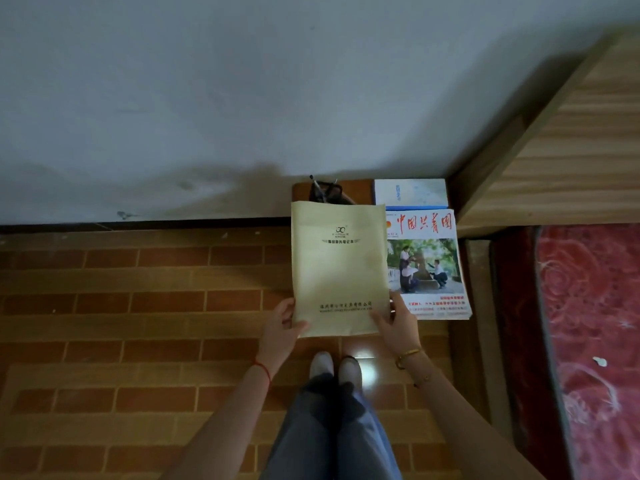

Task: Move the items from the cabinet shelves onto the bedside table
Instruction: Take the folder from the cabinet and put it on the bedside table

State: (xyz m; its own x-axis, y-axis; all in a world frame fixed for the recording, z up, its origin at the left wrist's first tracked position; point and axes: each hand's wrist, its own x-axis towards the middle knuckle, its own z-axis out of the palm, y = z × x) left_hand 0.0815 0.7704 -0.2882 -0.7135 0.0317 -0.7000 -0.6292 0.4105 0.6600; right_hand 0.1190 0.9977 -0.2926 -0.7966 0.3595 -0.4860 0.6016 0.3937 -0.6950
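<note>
Big risk first: the bedside table [360, 188] is nearly covered, with only a strip of wood showing at its back edge. The yellow notebook [337, 268] hangs over its left half, near end well past the front edge above the floor. If released there, I'd judge it tips off and slides down.

Left hand [281, 325] pinches the near left corner, right hand [394, 323] clamps the near right corner, both closed on the cover.

Along the right edge lies a magazine stack [427, 268], just beside the notebook; a nudge could shove it. At the back right corner sits a white-and-blue box [410, 192]. At the back edge a dark pen holder [325, 192] blocks pushing further in. Bed frame [554, 150] crowds the right.
</note>
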